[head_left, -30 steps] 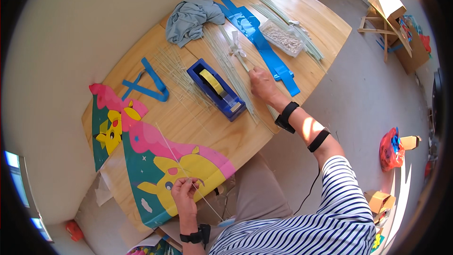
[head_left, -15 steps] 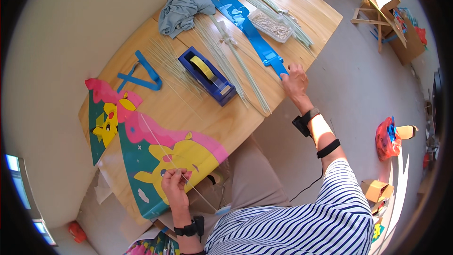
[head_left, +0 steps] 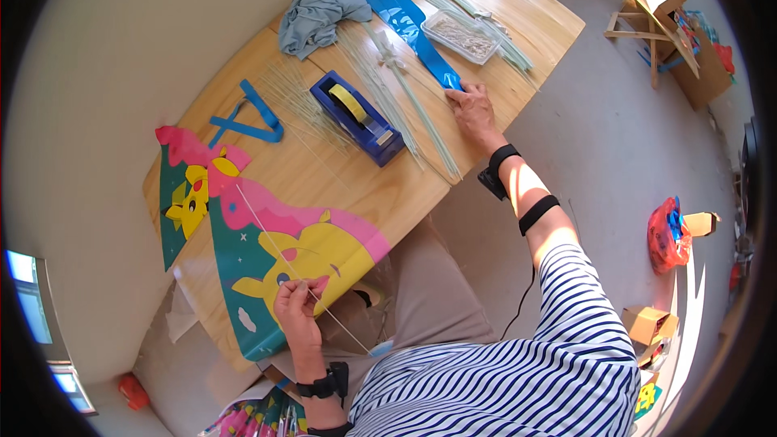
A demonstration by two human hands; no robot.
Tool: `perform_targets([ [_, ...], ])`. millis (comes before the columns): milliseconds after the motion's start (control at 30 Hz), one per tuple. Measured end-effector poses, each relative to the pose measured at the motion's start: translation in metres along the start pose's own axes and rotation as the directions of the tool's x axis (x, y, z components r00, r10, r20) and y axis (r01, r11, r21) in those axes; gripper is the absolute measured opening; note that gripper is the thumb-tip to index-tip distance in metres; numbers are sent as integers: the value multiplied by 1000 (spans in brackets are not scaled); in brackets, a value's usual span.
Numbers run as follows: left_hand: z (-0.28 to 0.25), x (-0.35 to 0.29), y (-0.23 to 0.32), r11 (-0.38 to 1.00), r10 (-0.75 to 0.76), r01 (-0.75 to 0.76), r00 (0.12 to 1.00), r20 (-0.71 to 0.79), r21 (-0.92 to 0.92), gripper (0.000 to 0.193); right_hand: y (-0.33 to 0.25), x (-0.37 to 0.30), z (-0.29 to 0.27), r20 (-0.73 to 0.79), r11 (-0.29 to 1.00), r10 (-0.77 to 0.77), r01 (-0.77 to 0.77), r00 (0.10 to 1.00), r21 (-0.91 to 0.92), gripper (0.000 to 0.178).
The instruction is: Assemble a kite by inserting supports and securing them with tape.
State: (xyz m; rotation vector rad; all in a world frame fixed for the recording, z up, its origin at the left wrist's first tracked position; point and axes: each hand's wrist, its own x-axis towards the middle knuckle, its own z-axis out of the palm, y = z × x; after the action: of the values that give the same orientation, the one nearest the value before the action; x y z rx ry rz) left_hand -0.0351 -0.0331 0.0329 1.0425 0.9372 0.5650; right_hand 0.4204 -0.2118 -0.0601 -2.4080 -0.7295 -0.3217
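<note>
1. Head view, left hand (head_left: 298,316): your thumb and fingertips are pinched together on a thin pale rod (head_left: 259,217), the other fingers loosely curled.
2. Rod position: it slants over the printed sheet (head_left: 317,244) near the left corner of the table (head_left: 380,186), crosses the near edge and ends by your lap.
3. Rod handling, judged: very light, springy, apt to bow or snap if bent hard. Your hold near mid-length should balance it; keep the pinch gentle.
4. Right hand (head_left: 475,117): fingers closed down on the near end of the blue strips (head_left: 417,39), close to the table's near edge, toward its right corner. Layers pinched: unclear, as your fingers cover the end.
5. Strips, judged: light, limp, and slick, given the shine. Take one by its end, thumb against fingertip, so layers separate.
6. Sheet, judged: thin and floppy, easily creased; best held flat by its border.
7. Tape dispenser (head_left: 360,123) sits between the sheet and the strips, probably the heaviest item here; grip its body, clear of the cutting end.
</note>
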Motion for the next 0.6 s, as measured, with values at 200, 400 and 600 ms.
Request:
perform_targets([
  [200, 4, -5, -4, 1000, -11, 11, 1000, 13, -14, 4, -12, -47, -7, -35, 997, -21, 18, 999, -80, 24],
  [400, -4, -9, 4, 999, 39, -37, 998, 40, -33, 5, -21, -31, -26, -88, 987, -112, 101, 990, -122, 25],
  [600, -2, -3, 18, 973, 102, -92, 994, 38, -213, 8, -137, -99, -63, 39, 875, -67, 40, 997, 482, 25],
])
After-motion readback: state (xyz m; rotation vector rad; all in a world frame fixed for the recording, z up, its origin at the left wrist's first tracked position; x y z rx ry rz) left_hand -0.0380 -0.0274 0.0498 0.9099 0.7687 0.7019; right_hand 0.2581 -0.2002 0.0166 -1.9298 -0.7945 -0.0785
